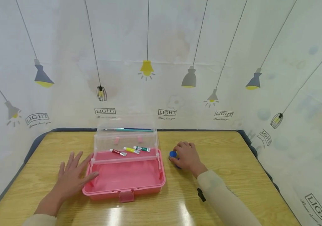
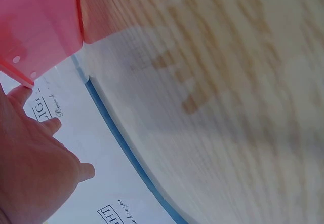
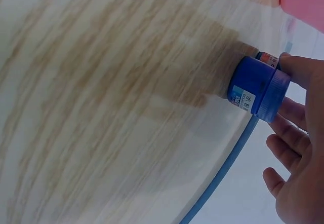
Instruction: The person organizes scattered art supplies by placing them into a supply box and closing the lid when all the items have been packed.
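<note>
My left hand [image 1: 71,179] has its fingers spread at the left side of an open pink box [image 1: 127,191], the thumb reaching over the rim. In the left wrist view, a fingertip is right at the box edge. Right of the box, my right hand [image 1: 187,157] has its thumb and fingers about a small blue-capped gouache paint jar [image 1: 173,154], partly hidden by the near jar in the right wrist view. The near jar [image 3: 255,89], blue with a white label, stands close beside it, under the hand in the head view.
Red [image 1: 118,152], yellow [image 1: 131,150] and green paint tubes [image 1: 142,149] lie in the clear lid tray [image 1: 104,162]. Paintbrushes [image 1: 133,129] rest in the raised transparent lid [image 1: 98,141]. A wooden table [image 1: 220,144] meets a lamp-printed cloth [image 1: 127,40] behind.
</note>
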Available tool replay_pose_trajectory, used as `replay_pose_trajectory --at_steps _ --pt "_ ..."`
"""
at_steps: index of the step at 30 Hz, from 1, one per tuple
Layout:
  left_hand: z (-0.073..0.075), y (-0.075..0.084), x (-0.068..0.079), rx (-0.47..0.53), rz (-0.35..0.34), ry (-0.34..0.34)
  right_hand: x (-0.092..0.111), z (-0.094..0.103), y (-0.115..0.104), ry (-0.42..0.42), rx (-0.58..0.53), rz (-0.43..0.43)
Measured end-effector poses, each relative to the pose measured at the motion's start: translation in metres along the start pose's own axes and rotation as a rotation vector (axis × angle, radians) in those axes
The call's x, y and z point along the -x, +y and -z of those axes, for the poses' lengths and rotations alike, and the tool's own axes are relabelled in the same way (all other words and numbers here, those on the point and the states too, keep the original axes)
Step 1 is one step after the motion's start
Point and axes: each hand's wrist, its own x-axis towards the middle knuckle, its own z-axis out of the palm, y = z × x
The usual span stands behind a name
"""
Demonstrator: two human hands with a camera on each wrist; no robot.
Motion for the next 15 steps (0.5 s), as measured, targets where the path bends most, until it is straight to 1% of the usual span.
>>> replay_pose_trajectory --at_steps 8,15 --pt "0.0001 0.0006 -0.0001 -0.009 -0.007 0.002 0.0012 0.0007 -0.0013 -0.004 -0.001 -0.007" --pt "0.0004 -0.0008 -0.0013 -0.023 -0.003 -0.011 0.0006 -0.0005 -0.0026 -0.010 0.004 -0.014"
